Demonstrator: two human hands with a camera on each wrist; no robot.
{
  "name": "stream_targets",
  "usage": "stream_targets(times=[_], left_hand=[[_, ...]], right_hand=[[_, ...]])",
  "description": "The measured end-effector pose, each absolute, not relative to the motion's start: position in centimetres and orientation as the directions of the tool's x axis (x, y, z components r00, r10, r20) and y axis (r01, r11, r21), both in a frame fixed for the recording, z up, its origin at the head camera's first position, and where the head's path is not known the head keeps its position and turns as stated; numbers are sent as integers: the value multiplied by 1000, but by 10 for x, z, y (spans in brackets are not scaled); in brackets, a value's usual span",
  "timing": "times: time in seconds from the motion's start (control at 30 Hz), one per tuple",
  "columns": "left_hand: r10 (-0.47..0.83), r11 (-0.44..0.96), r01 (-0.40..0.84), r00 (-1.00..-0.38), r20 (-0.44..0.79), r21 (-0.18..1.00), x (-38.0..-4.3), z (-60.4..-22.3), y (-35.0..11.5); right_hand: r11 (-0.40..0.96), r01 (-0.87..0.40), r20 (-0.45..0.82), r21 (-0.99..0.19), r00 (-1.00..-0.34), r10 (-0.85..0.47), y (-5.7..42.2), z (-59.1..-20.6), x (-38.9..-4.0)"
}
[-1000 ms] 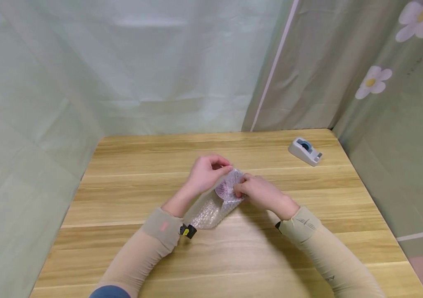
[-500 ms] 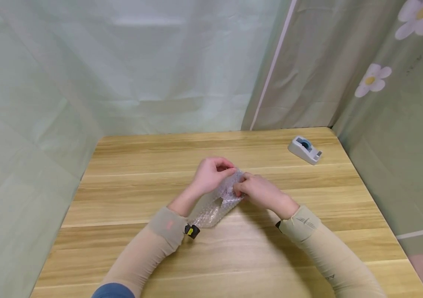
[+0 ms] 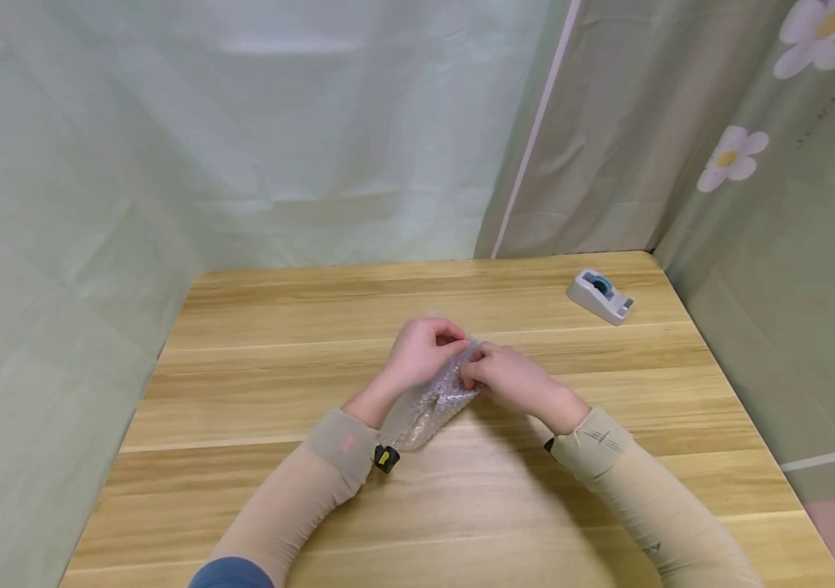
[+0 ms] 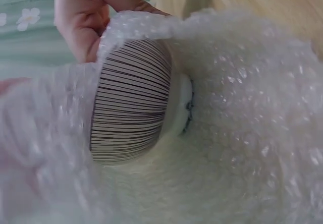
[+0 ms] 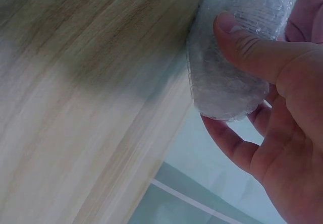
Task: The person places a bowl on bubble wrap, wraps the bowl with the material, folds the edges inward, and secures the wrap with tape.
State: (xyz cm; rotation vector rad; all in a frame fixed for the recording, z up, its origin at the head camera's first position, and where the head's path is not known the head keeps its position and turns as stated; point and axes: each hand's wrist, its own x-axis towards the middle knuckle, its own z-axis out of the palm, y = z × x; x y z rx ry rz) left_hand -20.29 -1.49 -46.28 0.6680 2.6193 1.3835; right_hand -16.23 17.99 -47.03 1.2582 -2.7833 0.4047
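Note:
A small bowl with dark stripes and a pale foot ring lies on its side inside a sheet of bubble wrap. My left hand pinches the upper edge of the sheet between thumb and fingers and draws it over the bowl. From the other side, my right hand grips the wrapped bowl. The right wrist view shows its thumb pressing the wrap from above, with fingers curled beneath. In the head view, the wrap and hands hide most of the bowl.
A grey tape dispenser with a blue roll stands at the back right of the wooden table. Hanging curtains enclose the table's back and sides.
My left hand has moved slightly right and toward me, folding the bubble wrap over the bowl, now more covered in the head view. My right hand has kept its place and hold.

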Motion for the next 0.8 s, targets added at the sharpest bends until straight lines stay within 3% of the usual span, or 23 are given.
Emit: stream_targets(times=[0.57,0.8], left_hand=[[565,703,514,-824,53,492,-203,-463,-12],[629,648,486,-776,-53,586,-207,-461,-16]], right_hand=[[625,-749,160,-221,-660,-734,179,-472,-164],[622,-747,166,-235,-661,-732,180,-474,-165]])
